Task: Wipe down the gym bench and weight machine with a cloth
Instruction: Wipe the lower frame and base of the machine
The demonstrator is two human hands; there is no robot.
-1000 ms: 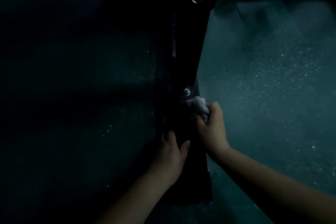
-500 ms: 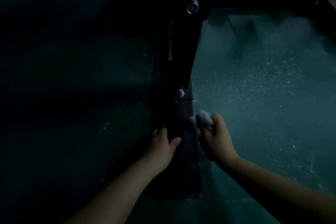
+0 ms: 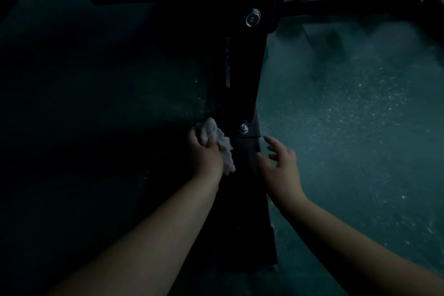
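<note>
I see the cloth [image 3: 217, 144], a pale crumpled wad, bunched in the left hand [image 3: 204, 151] and lying against the left edge of the black frame post [image 3: 242, 94] of the weight machine, just below and left of the lower bolt [image 3: 243, 128]. The cloth protrudes above the fingers at its top end and trails down past the heel of the hand at its bottom end, so most of it sits on the post side of the hand, between palm and metal. The left hand grasps the cloth with fingers curled over its upper part; whether the thumb also wraps it I cannot tell in this dim light. The right hand [image 3: 281, 168] is released: its fingers are spread and loosely extended, holding nothing, positioned just beside the right edge of the post, level with the section below the lower bolt. I cannot confirm whether its fingertips touch the metal. Both forearms enter from the bottom edge, one on each side of the post. Higher on the post sits a larger round upper bolt [image 3: 252, 18], near the junction with a dark horizontal crossbar [image 3: 336, 5] running to the right. The speckled dark green floor [image 3: 348, 127] surrounds the machine, brighter on the right and deeply shadowed on the left.
</note>
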